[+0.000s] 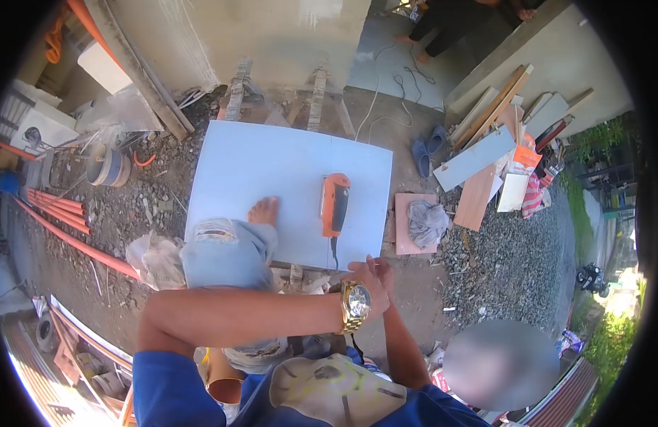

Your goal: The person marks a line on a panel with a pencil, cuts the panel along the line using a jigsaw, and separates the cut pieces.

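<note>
Pipes of orange plastic (62, 208) lie at nine o'clock. Centrally, a white rectangular panel (233, 167) bears a bare foot (263, 211) and, toward its three o'clock edge, an orange-and-black power tool (335, 204). Beyond the panel's five o'clock corner, the left hand (372, 290), above a gold metal wristwatch (357, 302), seemingly overlaps the right hand (387, 276); I cannot tell whether either is open or closed. Crumpled grey cloth (427, 222) lies at three o'clock.

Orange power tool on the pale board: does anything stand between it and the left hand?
Nothing visible blocks the left hand: only pale board and the dark cord lie between it and the orange power tool. The foot is off to the left.
</note>
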{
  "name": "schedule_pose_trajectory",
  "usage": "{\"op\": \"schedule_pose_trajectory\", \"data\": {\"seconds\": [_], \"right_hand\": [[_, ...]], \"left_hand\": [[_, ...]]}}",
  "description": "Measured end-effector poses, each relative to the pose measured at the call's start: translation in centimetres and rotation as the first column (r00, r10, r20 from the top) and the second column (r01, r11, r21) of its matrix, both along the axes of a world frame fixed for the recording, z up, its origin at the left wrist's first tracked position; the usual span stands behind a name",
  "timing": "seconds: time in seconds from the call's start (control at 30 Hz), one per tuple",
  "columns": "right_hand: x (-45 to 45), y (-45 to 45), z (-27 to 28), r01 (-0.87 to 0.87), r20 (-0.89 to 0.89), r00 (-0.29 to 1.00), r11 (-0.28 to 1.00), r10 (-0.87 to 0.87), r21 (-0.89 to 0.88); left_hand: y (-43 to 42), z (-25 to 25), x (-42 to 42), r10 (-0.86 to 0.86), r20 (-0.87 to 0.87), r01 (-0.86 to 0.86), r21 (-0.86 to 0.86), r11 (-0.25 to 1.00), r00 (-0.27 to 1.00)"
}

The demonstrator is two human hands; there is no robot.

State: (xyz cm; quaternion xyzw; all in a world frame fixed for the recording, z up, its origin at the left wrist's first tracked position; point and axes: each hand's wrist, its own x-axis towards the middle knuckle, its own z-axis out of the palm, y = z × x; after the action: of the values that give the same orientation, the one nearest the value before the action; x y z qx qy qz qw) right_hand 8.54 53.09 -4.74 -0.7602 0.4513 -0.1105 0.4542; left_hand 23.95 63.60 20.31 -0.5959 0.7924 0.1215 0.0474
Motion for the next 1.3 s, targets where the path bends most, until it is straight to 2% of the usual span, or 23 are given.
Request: {"op": "schedule_pose_trajectory", "data": {"seconds": [0.03, 0.1, 0.2, 0.27, 0.33, 0.4, 0.47, 0.5, 0.53, 0.57, 0.6, 0.63, 0.67, 0.73, 0.8, 0.93, 0.97, 1.0, 1.03, 1.13, 1.2, 1.23, 1.3], "right_hand": [[2.1, -0.6, 0.9, -0.01, 0.072, 0.997, 0.998, 0.006, 0.063], [6.6, -1.9, 3.1, -0.048, 0.214, 0.977, 0.982, 0.008, 0.181], [13.0, -2.3, 6.2, -0.003, 0.235, 0.971, 0.99, -0.03, 0.138], [16.5, -2.5, 8.1, -0.026, 0.169, 0.986, 0.995, 0.01, 0.093], [18.4, -3.1, 7.6, -0.041, 0.099, 0.994, 0.998, 0.036, 0.052], [20.0, -3.5, 6.6, -0.133, 0.04, 0.989, 0.981, 0.139, -0.142], [20.5, -2.9, 7.8, -0.133, 0.052, 0.989, 0.988, 0.137, -0.077], [21.1, -2.7, 8.5, -0.124, 0.073, 0.989, 0.992, 0.125, -0.017], [21.9, -2.7, 8.4, -0.151, 0.071, 0.986, 0.988, 0.152, -0.029], [22.1, -2.6, 7.8, -0.078, 0.023, 0.997, 0.994, 0.08, -0.077], [22.1, -2.3, 7.3, 0.0, -0.025, 1.0, 0.993, -0.004, -0.12], [22.1, -2.1, 7.0, -0.007, -0.036, 0.999, 0.994, 0.003, -0.112], [22.1, -2.1, 6.7, 0.066, -0.072, 0.995, 0.996, -0.07, -0.053], [22.5, -2.0, 7.3, 0.139, -0.115, 0.984, 0.99, -0.138, -0.002], [23.0, -1.5, 9.7, 0.176, -0.13, 0.979, 0.971, -0.156, 0.159], [23.5, -1.3, 10.6, 0.197, -0.178, 0.971, 0.959, -0.162, 0.203], [23.3, -1.6, 8.2, 0.192, -0.165, 0.97, 0.978, -0.176, 0.081], [23.1, -1.9, 7.0, 0.196, -0.148, 0.968, 0.98, -0.201, -0.045], [23.0, -2.0, 7.3, 0.226, -0.125, 0.965, 0.973, -0.231, -0.051], [23.0, -2.0, 9.1, 0.238, -0.136, 0.964, 0.97, -0.231, 0.04], [22.8, -2.1, 11.2, 0.177, -0.161, 0.978, 0.937, -0.133, 0.301], [22.8, -1.8, 9.8, 0.206, -0.141, 0.975, 0.934, -0.171, 0.292], [23.0, -2.0, 5.6, 0.256, -0.212, 0.95, 0.959, -0.227, 0.119]], "left_hand": [[-0.1, 0.1, -0.3, 0.017, 0.005, -0.017, -0.013, 1.0, 1.0], [-0.6, 1.4, -0.1, 0.091, -0.173, -0.066, 0.144, 0.987, 0.981], [-0.6, 3.0, 0.0, 0.086, -0.104, -0.083, 0.03, 0.996, 0.991], [-0.1, 1.3, -1.3, 0.088, -0.021, -0.089, -0.068, 0.994, 0.996], [0.3, 2.2, -1.2, 0.125, -0.039, -0.129, -0.137, 0.982, 0.991], [0.6, 3.1, -0.9, 0.169, -0.063, -0.179, -0.203, 0.963, 0.984], [0.8, 3.4, -1.1, 0.161, -0.082, -0.173, -0.182, 0.968, 0.984], [-2.4, 0.5, -6.1, 0.476, -0.013, -0.476, -0.009, 0.879, 0.879], [-5.5, -1.9, -10.6, 0.739, 0.199, -0.765, 0.126, 0.632, 0.644], [-8.6, -4.6, -15.3, 0.804, 0.444, -0.918, 0.174, 0.356, 0.396], [-6.3, -1.3, -11.8, 0.745, 0.231, -0.779, 0.129, 0.614, 0.626], [-3.9, 2.3, -8.0, 0.529, 0.05, -0.53, 0.011, 0.848, 0.847], [-1.6, 5.9, -4.1, 0.258, -0.021, -0.258, -0.143, 0.956, 0.966], [0.6, 7.8, -2.5, 0.295, -0.027, -0.294, -0.198, 0.935, 0.955], [1.4, 8.2, -0.6, 0.342, -0.03, -0.338, -0.26, 0.904, 0.939], [1.5, 9.1, 5.3, 0.216, -0.077, -0.229, -0.338, 0.913, 0.973], [1.5, 9.7, 5.7, 0.202, -0.064, -0.212, -0.344, 0.915, 0.977], [1.3, 10.5, 6.1, 0.213, -0.094, -0.226, -0.169, 0.959, 0.973], [1.0, 11.1, 6.3, 0.224, -0.113, -0.225, 0.008, 0.974, 0.968], [1.2, 9.6, 5.9, 0.146, -0.118, -0.142, 0.04, 0.989, 0.982], [1.2, 9.6, 6.4, 0.106, -0.173, -0.109, -0.009, 0.994, 0.979], [1.0, 9.6, 6.6, 0.068, -0.157, -0.073, -0.024, 0.997, 0.985], [0.3, 9.4, 6.6, 0.085, -0.135, -0.07, 0.113, 0.991, 0.987]]}}
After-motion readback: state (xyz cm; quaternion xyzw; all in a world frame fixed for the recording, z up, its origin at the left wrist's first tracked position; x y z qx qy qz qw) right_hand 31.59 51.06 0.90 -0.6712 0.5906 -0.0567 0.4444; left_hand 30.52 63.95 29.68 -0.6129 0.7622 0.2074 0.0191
